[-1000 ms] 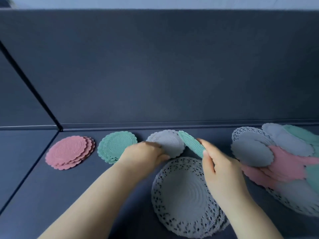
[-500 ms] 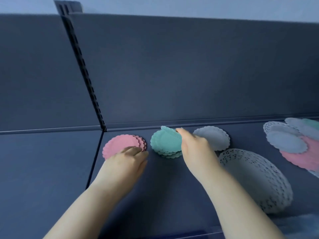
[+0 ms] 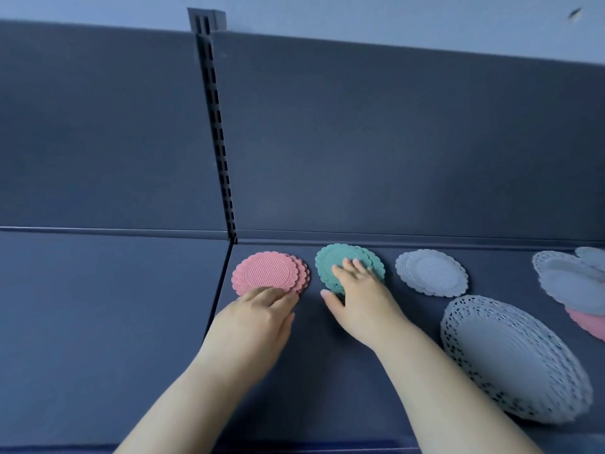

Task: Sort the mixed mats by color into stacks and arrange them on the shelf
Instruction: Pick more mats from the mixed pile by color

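Note:
Three small stacks of scalloped mats lie in a row along the back of the dark shelf [image 3: 327,371]: a pink stack [image 3: 266,271], a teal stack [image 3: 337,258] and a grey stack [image 3: 430,273]. My left hand [image 3: 258,314] rests with its fingers on the near edge of the pink stack. My right hand [image 3: 357,290] lies flat on the teal stack, fingers straight and spread, thumb on the shelf. A stack of large grey lace mats [image 3: 514,355] sits at the right front. A mixed pile of grey and pink mats [image 3: 576,283] lies at the far right.
A slotted upright post [image 3: 219,136] splits the dark back panel. A seam runs down the shelf just left of the pink stack, with another shelf section [image 3: 104,322] beyond it.
My right hand carried the teal mat left, laid it on the teal stack and now presses flat on it. My left hand moved from the grey stack to the pink stack.

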Tool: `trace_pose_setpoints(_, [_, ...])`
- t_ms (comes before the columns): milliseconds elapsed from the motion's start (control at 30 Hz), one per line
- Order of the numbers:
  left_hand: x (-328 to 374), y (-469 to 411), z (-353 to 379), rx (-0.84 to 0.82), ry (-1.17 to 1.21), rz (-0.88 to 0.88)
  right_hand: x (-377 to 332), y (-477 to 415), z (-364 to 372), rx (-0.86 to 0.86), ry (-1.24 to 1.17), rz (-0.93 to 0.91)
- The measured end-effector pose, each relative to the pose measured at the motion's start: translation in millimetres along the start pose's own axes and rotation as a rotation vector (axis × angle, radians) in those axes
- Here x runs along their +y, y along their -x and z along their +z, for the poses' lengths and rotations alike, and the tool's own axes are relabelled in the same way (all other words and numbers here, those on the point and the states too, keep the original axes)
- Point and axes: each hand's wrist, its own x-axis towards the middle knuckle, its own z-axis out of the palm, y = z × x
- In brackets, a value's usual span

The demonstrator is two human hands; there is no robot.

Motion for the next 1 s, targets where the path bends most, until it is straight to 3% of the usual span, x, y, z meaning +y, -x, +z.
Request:
trace_pose_setpoints(200, [25, -10, 1, -0.006, -0.027, 0.038, 9, 7, -6, -0.125, -0.038, -0.064])
trace_pose_setpoints(367, [59, -21, 6, -0.023, 0.000, 0.042, 37, 48, -28, 0.004, -0.250, -0.081])
trace_pose_setpoints(600, [147, -54, 26, -0.044, 0.023, 0.060, 129, 88, -54, 0.025, -0.309, -0.010])
trace_pose_setpoints(1000, [307, -88, 78, -0.061, -0.038, 0.010, 288, 132, -79, 0.000, -0.358, -0.093])
